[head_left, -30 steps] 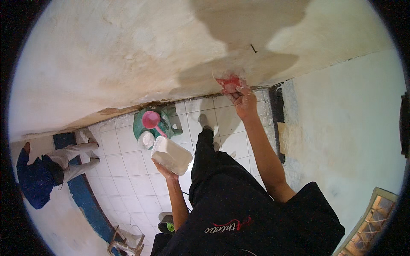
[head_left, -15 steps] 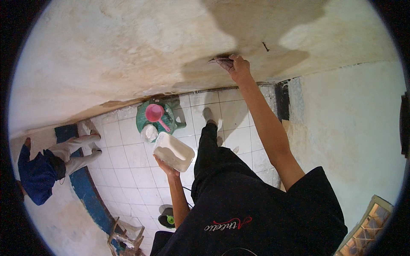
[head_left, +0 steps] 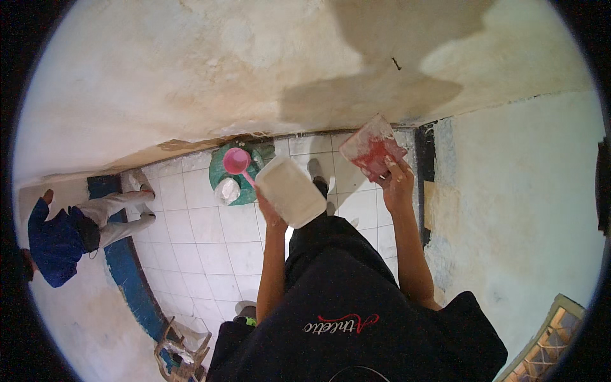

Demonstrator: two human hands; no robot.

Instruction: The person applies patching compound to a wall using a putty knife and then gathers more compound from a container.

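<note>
My left hand [head_left: 272,211] grips the side of a pale rectangular tub [head_left: 291,191], which holds a whitish paste that looks like wall filler. Off to the right, my right hand [head_left: 398,184] is closed on a red, flat putty spreader [head_left: 375,148] smeared with the same whitish stuff. The spreader is apart from the wall [head_left: 242,76], its broad face turned up towards me. Stains and patchy whitish coating mark that wall, and my shadow falls across it.
A green stool [head_left: 219,167] against the wall bears a pink dipper [head_left: 237,161] and a white bag [head_left: 227,191]. At left, another person in a blue top [head_left: 57,251] works by a wall. A wooden chair [head_left: 181,347] stands lower left. White tiles [head_left: 203,223] cover the floor.
My right hand has come off the wall and down towards me with the spreader, turning its red face into view. The tub in my left hand has moved right and up, nearer the spreader.
</note>
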